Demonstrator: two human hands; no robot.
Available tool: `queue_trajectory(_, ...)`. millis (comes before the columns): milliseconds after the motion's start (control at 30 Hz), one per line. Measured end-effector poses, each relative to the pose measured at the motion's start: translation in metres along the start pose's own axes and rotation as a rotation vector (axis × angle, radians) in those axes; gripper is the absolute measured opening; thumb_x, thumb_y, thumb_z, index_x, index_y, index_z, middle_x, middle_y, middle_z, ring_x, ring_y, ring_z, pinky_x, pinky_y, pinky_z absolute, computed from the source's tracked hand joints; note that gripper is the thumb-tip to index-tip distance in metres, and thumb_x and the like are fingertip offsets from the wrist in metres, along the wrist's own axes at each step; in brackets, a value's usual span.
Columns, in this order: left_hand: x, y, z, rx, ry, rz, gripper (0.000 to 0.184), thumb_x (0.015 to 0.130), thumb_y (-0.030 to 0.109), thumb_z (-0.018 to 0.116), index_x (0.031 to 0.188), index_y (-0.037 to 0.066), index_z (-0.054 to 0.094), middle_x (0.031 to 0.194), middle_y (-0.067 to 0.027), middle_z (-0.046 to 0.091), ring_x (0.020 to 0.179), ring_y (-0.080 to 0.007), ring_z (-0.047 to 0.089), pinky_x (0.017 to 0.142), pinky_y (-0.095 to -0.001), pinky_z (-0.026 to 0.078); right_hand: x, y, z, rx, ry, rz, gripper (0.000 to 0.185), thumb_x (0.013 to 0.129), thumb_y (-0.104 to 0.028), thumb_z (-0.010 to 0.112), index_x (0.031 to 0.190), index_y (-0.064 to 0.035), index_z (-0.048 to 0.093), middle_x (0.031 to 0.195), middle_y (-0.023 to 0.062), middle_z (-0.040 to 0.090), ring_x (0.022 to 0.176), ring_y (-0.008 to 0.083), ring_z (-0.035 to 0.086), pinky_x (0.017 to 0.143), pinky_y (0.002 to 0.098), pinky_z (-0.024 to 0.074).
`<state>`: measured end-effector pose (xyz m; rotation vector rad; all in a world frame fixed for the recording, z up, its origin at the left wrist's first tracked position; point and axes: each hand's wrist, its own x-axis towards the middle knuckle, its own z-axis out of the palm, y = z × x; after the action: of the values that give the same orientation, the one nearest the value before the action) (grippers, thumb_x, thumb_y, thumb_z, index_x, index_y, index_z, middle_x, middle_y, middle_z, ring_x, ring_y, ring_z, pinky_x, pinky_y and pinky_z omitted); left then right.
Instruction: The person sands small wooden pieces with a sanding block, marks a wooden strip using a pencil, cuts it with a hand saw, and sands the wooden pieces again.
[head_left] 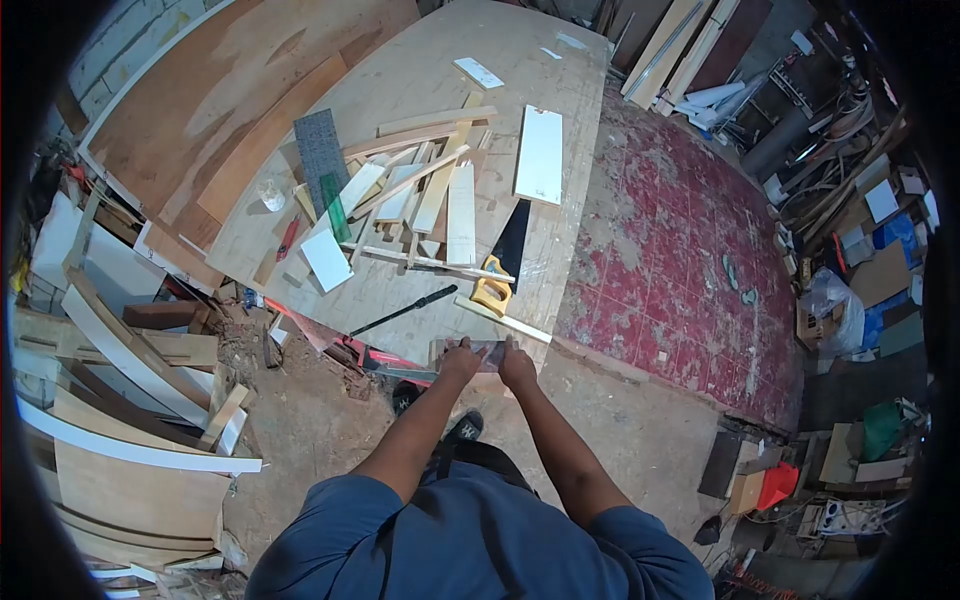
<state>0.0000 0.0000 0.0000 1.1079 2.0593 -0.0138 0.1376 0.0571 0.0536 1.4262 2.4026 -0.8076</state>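
At the near edge of the workbench [590, 110], my left hand [459, 362] is closed on one end of a small dark brown flat piece [491, 351]. My right hand [517, 366] grips its other end; the fingers cover much of it, and its exact kind cannot be made out. Just beyond lies a pale wooden strip [505, 318]. A handsaw with a yellow handle [491, 288] rests past that strip, its dark blade partly under a white board [539, 155]. To the left, a long thin black tool [405, 310] lies slantwise on the bench.
Loose wooden strips [440, 190] are heaped mid-bench, beside a dark grey board [322, 150], a green strip [334, 208] and a red-handled tool [288, 239]. Curved panels [140, 450] stack up at the left. Right of the bench is a worn red floor [680, 250], with clutter along the wall.
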Motion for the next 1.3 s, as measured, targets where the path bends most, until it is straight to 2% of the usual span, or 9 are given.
queue_trajectory(67, 0.011, -0.008, -0.001, 0.164, 0.032, 0.095, 0.047, 0.099, 0.031, 0.033, 0.145, 0.037, 0.025, 0.153, -0.0124, 0.018, 0.136, -0.0482, 0.021, 0.101, -0.0601, 0.036, 0.009, -0.002, 0.01, -0.026, 0.043, 0.018, 0.068, 0.085, -0.012, 0.046, 0.144, 0.0008, 0.016, 0.126, 0.0246, 0.051, 0.097, 0.0388, 0.063, 0.078, 0.0455, 0.0523)
queue_trajectory(200, -0.026, 0.01, -0.022, 0.144, -0.023, 0.11, 0.067, 0.094, 0.057, 0.032, 0.146, 0.014, 0.026, 0.151, -0.0128, 0.023, 0.139, -0.0415, 0.019, 0.106, -0.0575, 0.029, 0.0, 0.003, 0.005, 0.011, 0.164, 0.002, 0.049, 0.084, -0.012, 0.05, 0.129, 0.0044, 0.043, 0.105, 0.0245, 0.062, 0.093, 0.0387, 0.064, 0.08, 0.0473, 0.0515)
queue_trajectory(300, -0.033, 0.011, -0.023, 0.314, -0.054, 0.187, 0.049, 0.098, 0.025, 0.036, 0.144, 0.038, 0.028, 0.15, -0.0132, 0.023, 0.134, -0.0492, 0.024, 0.101, -0.0578, 0.038, 0.016, 0.006, -0.007, -0.019, -0.323, 0.06, 0.028, 0.083, -0.015, 0.056, 0.103, 0.0043, 0.059, 0.088, 0.0202, 0.066, 0.082, 0.0317, 0.067, 0.073, 0.0465, 0.0531)
queue_trajectory(367, -0.019, 0.003, -0.011, 0.379, -0.031, 0.235, 0.049, 0.098, 0.024, 0.036, 0.144, 0.039, 0.028, 0.15, -0.0133, 0.024, 0.133, -0.0503, 0.025, 0.1, -0.057, 0.039, 0.05, 0.028, 0.036, -0.204, -1.395, 0.345, 0.022, 0.078, -0.013, 0.066, 0.089, 0.0049, 0.063, 0.083, 0.0135, 0.067, 0.075, 0.0243, 0.066, 0.067, 0.042, 0.0538)
queue_trajectory(533, 0.0, -0.005, 0.017, 0.119, 0.069, 0.118, 0.047, 0.099, 0.025, 0.034, 0.143, 0.039, 0.029, 0.15, -0.0139, 0.025, 0.133, -0.05, 0.025, 0.104, -0.0556, 0.035, -0.001, 0.02, 0.017, -0.084, -0.778, -0.066, 0.018, 0.068, -0.009, 0.063, 0.081, 0.0007, 0.07, 0.09, 0.0232, 0.067, 0.081, 0.0317, 0.067, 0.071, 0.043, 0.0534)
queue_trajectory(733, -0.029, 0.014, -0.018, 0.137, -0.007, 0.071, 0.043, 0.1, 0.032, 0.03, 0.142, 0.04, 0.03, 0.152, -0.0137, 0.022, 0.135, -0.0486, 0.024, 0.103, -0.0567, 0.036, -0.006, 0.01, 0.013, 0.029, 0.268, -0.054, 0.037, 0.085, -0.015, 0.048, 0.118, 0.0011, 0.052, 0.085, 0.0265, 0.065, 0.075, 0.0412, 0.065, 0.065, 0.0488, 0.0526)
queue_trajectory(967, -0.041, 0.019, -0.035, -0.06, -0.002, -0.042, 0.07, 0.094, 0.059, 0.03, 0.145, 0.011, 0.027, 0.149, -0.0134, 0.029, 0.136, -0.0413, 0.025, 0.106, -0.0563, 0.031, 0.015, 0.021, -0.007, 0.011, -0.119, -0.02, 0.03, 0.079, -0.012, 0.053, 0.104, 0.0034, 0.059, 0.084, 0.0224, 0.065, 0.074, 0.039, 0.064, 0.065, 0.0478, 0.0532)
queue_trajectory(1033, -0.024, 0.011, -0.017, -0.005, 0.0, -0.002, 0.068, 0.094, 0.058, 0.03, 0.145, 0.013, 0.027, 0.15, -0.0124, 0.028, 0.137, -0.0415, 0.025, 0.106, -0.0563, 0.031, 0.029, 0.033, 0.005, -0.147, -1.067, 0.122, 0.024, 0.074, -0.008, 0.06, 0.096, 0.0022, 0.063, 0.08, 0.0182, 0.065, 0.068, 0.0312, 0.064, 0.063, 0.0416, 0.0542)
queue_trajectory(1300, -0.019, 0.005, -0.012, 0.251, -0.077, 0.19, 0.046, 0.098, 0.046, 0.031, 0.143, 0.035, 0.031, 0.151, -0.011, 0.025, 0.136, -0.0464, 0.022, 0.103, -0.0607, 0.034, -0.014, -0.006, -0.037, 0.186, -0.235, 0.014, 0.044, 0.077, -0.013, 0.05, 0.118, 0.0012, 0.056, 0.099, 0.0267, 0.064, 0.081, 0.0419, 0.065, 0.075, 0.0476, 0.0529)
